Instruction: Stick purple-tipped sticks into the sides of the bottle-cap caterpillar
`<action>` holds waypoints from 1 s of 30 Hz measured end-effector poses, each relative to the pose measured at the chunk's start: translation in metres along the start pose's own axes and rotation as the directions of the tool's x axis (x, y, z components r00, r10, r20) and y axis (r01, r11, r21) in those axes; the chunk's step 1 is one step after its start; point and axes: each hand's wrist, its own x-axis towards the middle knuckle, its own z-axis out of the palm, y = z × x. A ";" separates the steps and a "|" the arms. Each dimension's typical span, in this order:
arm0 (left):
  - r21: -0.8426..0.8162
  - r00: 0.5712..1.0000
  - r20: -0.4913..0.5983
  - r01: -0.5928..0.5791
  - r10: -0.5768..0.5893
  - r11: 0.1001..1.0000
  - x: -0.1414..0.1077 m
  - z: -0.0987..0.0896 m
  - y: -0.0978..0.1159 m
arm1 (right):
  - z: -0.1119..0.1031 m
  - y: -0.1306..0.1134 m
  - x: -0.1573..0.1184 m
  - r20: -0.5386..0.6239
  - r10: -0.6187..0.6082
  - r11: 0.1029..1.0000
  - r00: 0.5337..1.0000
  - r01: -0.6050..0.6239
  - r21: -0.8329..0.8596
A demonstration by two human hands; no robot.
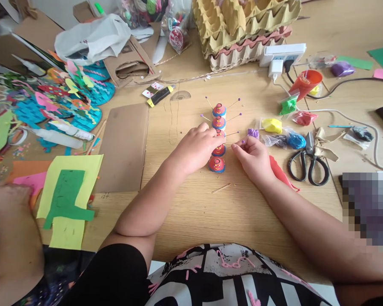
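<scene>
Over the row of red figures (218, 150) — left hand (198, 142) touching, cannot tell its grip | right of row — right hand (250, 154) pinching purple-tipped stick (243, 142)

Matt clay-like domes (217, 165), smooth wood tabletop (191, 221) (faintly glossy), rough pulp egg trays (261, 18)

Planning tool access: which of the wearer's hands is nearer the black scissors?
Right. The right hand is to the left of the scissors, not touching them; the left hand is farther left, at the red-and-blue figures.
</scene>
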 end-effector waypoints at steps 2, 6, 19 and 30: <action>-0.019 1.000 -0.021 -0.004 0.004 1.000 0.000 0.002 -0.001 | 0.000 0.000 0.001 0.010 -0.003 1.000 1.000 0.003 -0.001; -0.097 1.000 -0.019 0.006 -0.008 0.995 0.001 0.006 -0.001 | 0.001 0.001 0.001 0.020 -0.009 1.000 1.000 0.009 -0.005; -0.174 0.999 -0.036 0.020 -0.027 0.984 0.001 0.009 -0.003 | 0.001 -0.003 0.000 0.015 -0.009 0.999 1.000 0.010 -0.042; -0.248 0.997 -0.061 0.028 -0.045 0.968 0.001 0.014 -0.005 | 0.001 -0.003 -0.001 0.023 -0.015 0.998 1.000 0.017 -0.057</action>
